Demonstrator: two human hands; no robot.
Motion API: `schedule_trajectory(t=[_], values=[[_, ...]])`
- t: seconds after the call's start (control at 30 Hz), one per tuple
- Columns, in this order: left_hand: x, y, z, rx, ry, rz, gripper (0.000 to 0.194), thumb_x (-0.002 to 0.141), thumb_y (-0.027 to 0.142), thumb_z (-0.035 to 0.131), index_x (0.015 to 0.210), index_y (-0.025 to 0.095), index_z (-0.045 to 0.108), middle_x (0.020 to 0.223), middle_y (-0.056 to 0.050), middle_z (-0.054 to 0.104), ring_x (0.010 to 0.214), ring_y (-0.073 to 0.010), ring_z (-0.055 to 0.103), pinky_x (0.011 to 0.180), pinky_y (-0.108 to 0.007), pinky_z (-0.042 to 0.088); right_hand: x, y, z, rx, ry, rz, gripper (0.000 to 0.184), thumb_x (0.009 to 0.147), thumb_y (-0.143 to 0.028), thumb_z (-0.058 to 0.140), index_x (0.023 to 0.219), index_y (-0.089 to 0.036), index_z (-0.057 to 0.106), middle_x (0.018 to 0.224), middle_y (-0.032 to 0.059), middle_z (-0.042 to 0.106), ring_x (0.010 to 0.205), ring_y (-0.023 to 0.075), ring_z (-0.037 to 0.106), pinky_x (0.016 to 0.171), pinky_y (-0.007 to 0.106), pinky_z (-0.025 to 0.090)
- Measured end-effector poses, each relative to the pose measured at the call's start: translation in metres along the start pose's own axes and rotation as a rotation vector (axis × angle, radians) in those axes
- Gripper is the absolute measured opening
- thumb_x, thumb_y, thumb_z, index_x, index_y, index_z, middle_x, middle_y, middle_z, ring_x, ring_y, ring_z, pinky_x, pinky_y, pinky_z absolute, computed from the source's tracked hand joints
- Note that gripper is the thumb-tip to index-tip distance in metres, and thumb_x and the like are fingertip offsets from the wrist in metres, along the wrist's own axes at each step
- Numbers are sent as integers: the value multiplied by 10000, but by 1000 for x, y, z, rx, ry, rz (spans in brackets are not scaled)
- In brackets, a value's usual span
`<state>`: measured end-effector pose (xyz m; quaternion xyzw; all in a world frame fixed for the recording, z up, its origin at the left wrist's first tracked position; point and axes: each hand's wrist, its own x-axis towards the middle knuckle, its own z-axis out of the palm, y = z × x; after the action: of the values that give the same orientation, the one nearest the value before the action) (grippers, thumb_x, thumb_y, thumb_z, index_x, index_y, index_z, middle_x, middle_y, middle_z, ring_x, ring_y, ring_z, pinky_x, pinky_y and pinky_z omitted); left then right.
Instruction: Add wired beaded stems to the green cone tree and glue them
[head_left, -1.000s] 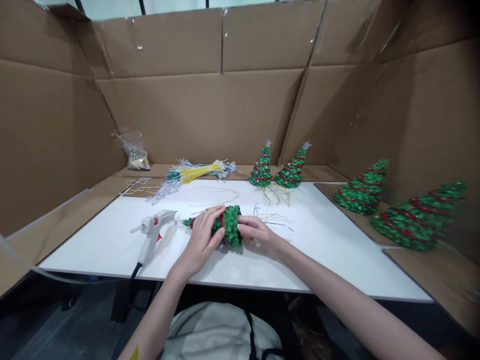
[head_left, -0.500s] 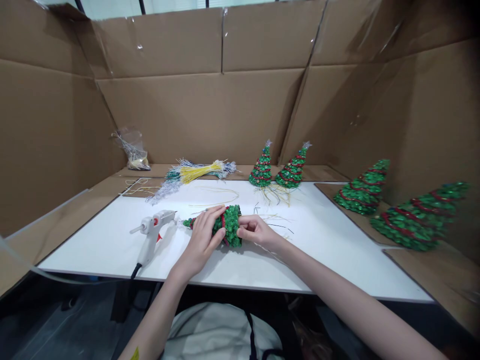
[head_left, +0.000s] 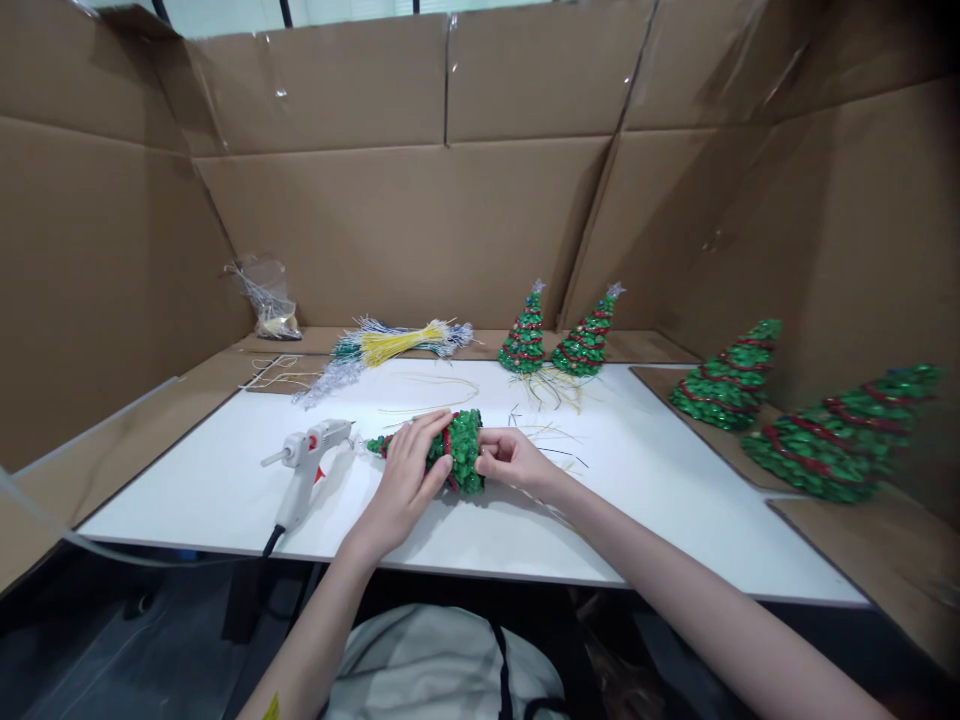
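A small green decorative Christmas tree (head_left: 466,455) with a red garland lies on its side on the white table (head_left: 600,510), its tip to the left and its base to the right. Across its middle, my left hand (head_left: 412,455) is wrapped over it and grips it. My right hand (head_left: 510,458) is at the base with thumb and fingers pinched together; what they hold, if anything, is hidden. Left of the tree's tip lies a white hot glue gun (head_left: 302,470). Loose thin wires (head_left: 555,440) lie just behind my right hand.
Two star-topped trees (head_left: 523,335) stand at the back, with wire pieces before them. Two more trees (head_left: 727,380) are at the right on cardboard. Bundled yellow and white stems (head_left: 401,343) and a plastic bag (head_left: 274,305) lie back left. Cardboard walls (head_left: 375,220) enclose the table.
Almost nothing differs. Both hands stay on the lying tree, with only a slight shift of the right fingers at its base.
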<state>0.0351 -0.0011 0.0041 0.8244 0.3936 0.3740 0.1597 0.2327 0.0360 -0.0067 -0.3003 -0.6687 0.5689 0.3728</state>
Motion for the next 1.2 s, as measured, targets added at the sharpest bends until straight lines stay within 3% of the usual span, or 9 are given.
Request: schedule_trajectory(t=[0.37, 1.2], values=[[0, -2, 0, -7, 4, -2, 419, 968, 306, 382, 1384, 269, 357, 1438, -57, 416, 1341, -201, 332, 1115, -385, 236, -2, 1, 1, 48, 10, -34, 464, 685, -520, 723, 625, -158, 440, 487, -95, 284, 464, 44, 214, 454, 214, 159], [1, 0, 0, -22, 12, 0, 422, 968, 301, 388, 1386, 256, 360, 1439, -71, 417, 1347, -204, 331, 1124, -408, 227, 0, 6, -2, 41, -2, -11, 482, 677, -552, 711, 620, -159, 438, 481, -94, 278, 461, 43, 208, 454, 212, 159]])
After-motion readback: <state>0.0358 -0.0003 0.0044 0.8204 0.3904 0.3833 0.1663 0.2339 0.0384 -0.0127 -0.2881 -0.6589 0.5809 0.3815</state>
